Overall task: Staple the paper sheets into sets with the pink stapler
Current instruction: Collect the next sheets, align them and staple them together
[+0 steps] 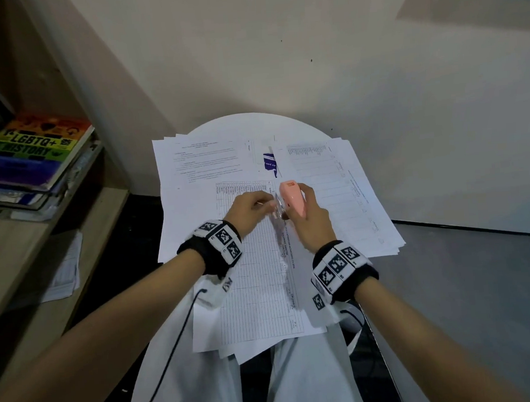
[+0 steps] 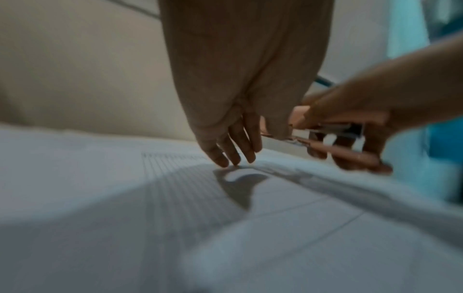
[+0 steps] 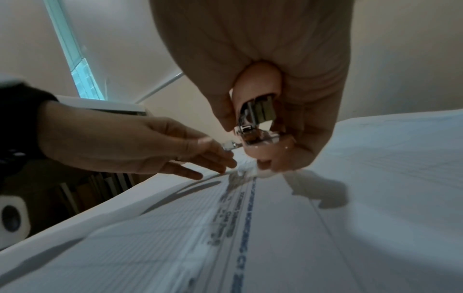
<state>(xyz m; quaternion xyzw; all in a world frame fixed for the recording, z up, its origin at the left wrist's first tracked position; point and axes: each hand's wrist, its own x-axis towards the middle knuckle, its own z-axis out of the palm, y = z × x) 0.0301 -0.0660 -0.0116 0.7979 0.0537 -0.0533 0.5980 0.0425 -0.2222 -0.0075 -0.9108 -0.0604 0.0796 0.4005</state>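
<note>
My right hand point(image 1: 310, 219) grips the pink stapler point(image 1: 293, 199) above the paper sheets point(image 1: 256, 280) on the round white table point(image 1: 236, 124). The stapler point(image 3: 258, 87) is hinged open, so its metal staple channel shows in the right wrist view. My left hand point(image 1: 251, 206) pinches a small silver metal piece point(image 3: 229, 147) at the stapler's front between thumb and forefinger. Its other fingers point(image 2: 233, 156) point down at the top sheet point(image 2: 175, 198), a ruled table form. In the left wrist view the stapler point(image 2: 345, 154) is blurred.
More printed sheets point(image 1: 350, 179) fan out over the table's far and right sides. A small blue and white packet point(image 1: 270, 162) lies on them behind the stapler. Stacked books point(image 1: 34, 154) fill the wooden shelf at left, with loose papers point(image 1: 64, 271) lower down.
</note>
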